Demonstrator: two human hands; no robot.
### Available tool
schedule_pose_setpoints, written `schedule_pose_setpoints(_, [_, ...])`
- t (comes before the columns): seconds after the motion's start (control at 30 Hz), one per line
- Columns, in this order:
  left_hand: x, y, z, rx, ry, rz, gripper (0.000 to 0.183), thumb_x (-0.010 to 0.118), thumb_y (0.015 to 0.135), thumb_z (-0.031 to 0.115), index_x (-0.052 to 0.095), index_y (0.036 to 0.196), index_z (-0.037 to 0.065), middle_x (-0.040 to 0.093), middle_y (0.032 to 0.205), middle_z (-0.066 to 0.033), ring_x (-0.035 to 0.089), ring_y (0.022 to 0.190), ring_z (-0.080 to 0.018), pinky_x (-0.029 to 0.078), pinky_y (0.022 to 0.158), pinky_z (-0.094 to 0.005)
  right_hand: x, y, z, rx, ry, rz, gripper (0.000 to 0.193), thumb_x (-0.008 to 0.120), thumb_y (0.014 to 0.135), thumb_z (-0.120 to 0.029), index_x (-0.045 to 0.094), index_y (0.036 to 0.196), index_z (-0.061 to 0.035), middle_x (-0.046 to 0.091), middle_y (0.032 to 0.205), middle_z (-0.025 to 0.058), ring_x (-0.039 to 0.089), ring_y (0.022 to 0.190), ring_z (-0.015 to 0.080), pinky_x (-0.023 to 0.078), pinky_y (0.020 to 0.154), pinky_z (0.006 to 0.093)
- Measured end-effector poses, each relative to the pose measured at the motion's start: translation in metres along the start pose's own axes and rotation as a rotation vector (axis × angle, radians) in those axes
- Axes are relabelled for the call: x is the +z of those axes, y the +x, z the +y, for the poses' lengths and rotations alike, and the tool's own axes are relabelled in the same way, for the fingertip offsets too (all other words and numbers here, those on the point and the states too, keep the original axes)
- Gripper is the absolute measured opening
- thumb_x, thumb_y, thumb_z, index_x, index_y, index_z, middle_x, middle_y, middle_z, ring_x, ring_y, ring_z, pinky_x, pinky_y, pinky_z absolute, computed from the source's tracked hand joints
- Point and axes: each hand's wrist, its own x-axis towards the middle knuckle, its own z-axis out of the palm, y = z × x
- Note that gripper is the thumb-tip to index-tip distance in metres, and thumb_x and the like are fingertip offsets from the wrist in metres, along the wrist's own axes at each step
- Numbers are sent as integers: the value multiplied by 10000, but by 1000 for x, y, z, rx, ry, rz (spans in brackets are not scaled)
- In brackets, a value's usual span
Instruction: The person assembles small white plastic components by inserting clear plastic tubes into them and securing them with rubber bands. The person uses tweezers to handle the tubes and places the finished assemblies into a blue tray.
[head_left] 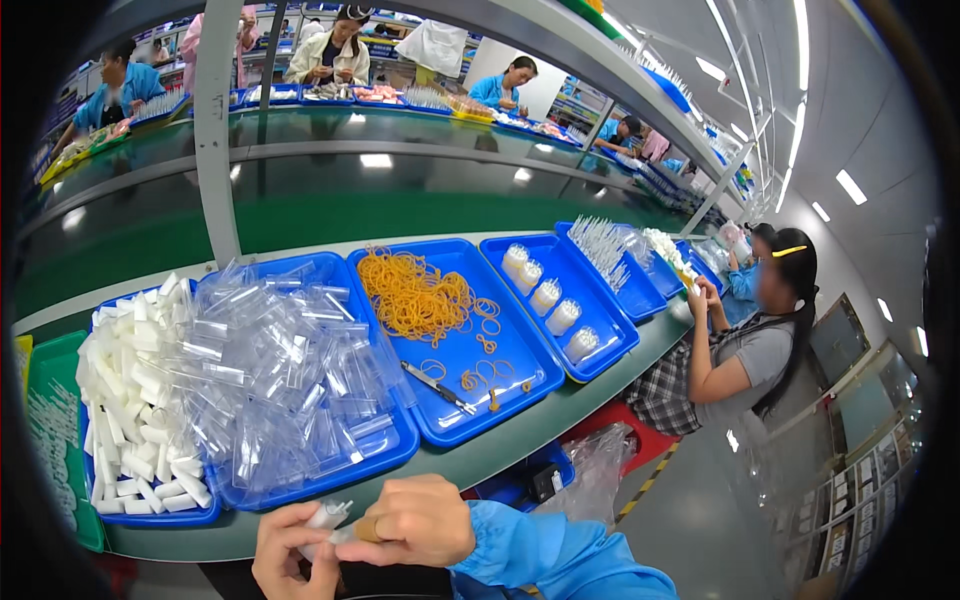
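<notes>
My left hand (290,555) and my right hand (415,522) meet at the bottom edge, just below the table's front edge. Together they grip a small white tube (328,515) in a clear sleeve, the right fingers wrapped over its end. My right sleeve (545,560) is bright blue. Directly above the hands stands a blue tray (395,450) heaped with clear plastic sleeves (280,370). To its left, a blue tray holds several white tubes (135,400).
A blue tray (520,375) holds orange rubber bands (415,295) and a thin metal tool (437,387). Further right a tray (610,340) carries bundled pieces (545,295). A seated person (745,345) works at the right. A green conveyor (330,215) runs behind; other workers sit beyond it.
</notes>
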Motion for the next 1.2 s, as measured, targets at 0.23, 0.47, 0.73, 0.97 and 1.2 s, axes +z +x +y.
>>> schedule_pose_setpoints(0.23, [2,5,10,151,205,85,223,665,921,22,686,1137,-28,627,1247,-174,641,1061,-260,500,932,-338,-10,22,5,454,260,-84,249,828,789,-142,612,760,-23,575,631,53,528,516,135,396,471,276])
schedule_pose_setpoints(0.47, [-9,-1,5,147,100,124,267,751,838,55,734,1105,51,662,1184,-157,667,1051,-277,541,902,-345,7,19,-1,493,51,-210,162,841,757,-144,710,749,-50,644,661,73,603,547,163,458,510,304])
schedule_pose_setpoints(0.73, [-10,9,6,259,26,180,375,673,909,46,627,1280,15,532,1372,-205,554,1236,-288,491,962,-349,15,23,-35,-41,-416,-238,855,825,675,-196,412,1377,65,481,1335,280,510,1186,411,429,999,464])
schedule_pose_setpoints(0.97, [14,11,16,145,-55,89,560,639,941,77,435,1456,-3,318,1531,-259,392,1394,-361,463,1005,-341,15,30,-14,-48,-557,-256,800,817,737,-334,486,1377,14,501,1357,252,533,1180,372,434,981,480])
schedule_pose_setpoints(1.2, [6,8,17,-6,-454,-59,649,566,976,42,222,1524,-17,299,1553,-198,361,1423,-301,399,1102,-405,-4,36,-12,-85,-360,-221,665,873,665,-297,592,1220,-61,646,1231,98,647,1041,244,447,933,440])
